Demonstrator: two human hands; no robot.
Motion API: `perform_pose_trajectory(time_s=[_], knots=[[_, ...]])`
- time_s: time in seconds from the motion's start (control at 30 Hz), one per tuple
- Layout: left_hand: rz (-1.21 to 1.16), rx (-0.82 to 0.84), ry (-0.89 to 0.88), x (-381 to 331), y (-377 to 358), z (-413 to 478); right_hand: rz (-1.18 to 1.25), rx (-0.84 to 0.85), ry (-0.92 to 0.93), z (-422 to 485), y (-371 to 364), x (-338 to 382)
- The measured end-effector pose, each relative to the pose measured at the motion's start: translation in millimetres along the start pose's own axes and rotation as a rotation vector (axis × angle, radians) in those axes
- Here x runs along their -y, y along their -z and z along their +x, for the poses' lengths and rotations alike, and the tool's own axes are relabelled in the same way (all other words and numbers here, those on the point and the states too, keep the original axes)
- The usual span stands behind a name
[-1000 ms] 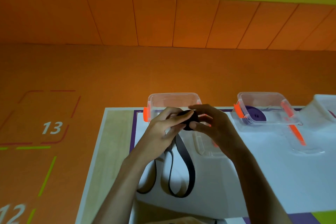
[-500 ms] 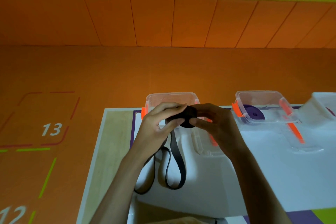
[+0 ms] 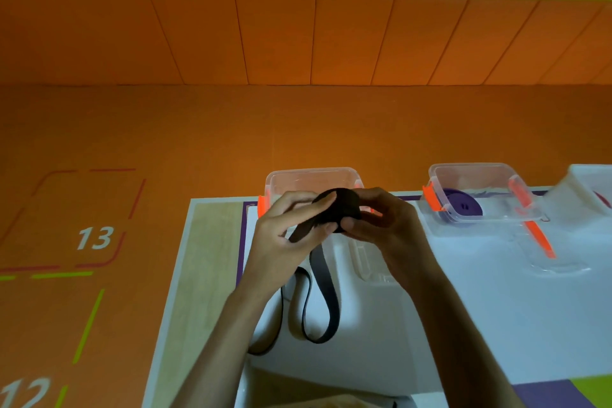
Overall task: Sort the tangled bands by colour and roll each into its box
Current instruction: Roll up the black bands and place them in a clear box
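Both hands hold a black band (image 3: 326, 288) above the white table (image 3: 463, 325). My right hand (image 3: 381, 225) grips the rolled part of the band. My left hand (image 3: 288, 235) pinches the strip just where it leaves the roll. The loose tail hangs down and loops on the table below my wrists. Behind my hands stands a clear box with orange clips (image 3: 311, 179), with nothing visible in it. A second clear box (image 3: 477, 195) to the right holds a rolled purple band (image 3: 462, 207).
A clear lid (image 3: 371, 262) lies under my right hand, and another lid with an orange clip (image 3: 543, 248) lies right of it. A white container (image 3: 589, 189) sits at the far right edge. The table's left edge runs beside an orange floor marked 13.
The roll has grown and the hanging tail has shortened, its loops drawn up toward my hands. Both hands stay in front of the left box.
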State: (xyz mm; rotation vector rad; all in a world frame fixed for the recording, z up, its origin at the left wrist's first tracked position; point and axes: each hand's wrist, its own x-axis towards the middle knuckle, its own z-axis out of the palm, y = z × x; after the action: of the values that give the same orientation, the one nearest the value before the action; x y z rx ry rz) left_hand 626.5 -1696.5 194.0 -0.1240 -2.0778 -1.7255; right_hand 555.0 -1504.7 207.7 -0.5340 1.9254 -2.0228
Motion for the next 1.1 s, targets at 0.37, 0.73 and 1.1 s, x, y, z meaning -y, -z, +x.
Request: perform_pose_trajectory(time_s=[0.37,0.73,1.1], knots=[[-0.081,0.025,0.054,-9.1,8.2,5.1,-0.005,-0.019,0.044,2.6,1.1,8.7],[-0.085,-0.008,0.113,-7.7,1.4,-0.1,-0.218,0.056,0.005,4.2,1.1,6.0],[-0.201,-0.084,0.082,-20.1,-5.3,8.5,0.049,-0.043,0.06,-0.2,-3.2,-0.5]])
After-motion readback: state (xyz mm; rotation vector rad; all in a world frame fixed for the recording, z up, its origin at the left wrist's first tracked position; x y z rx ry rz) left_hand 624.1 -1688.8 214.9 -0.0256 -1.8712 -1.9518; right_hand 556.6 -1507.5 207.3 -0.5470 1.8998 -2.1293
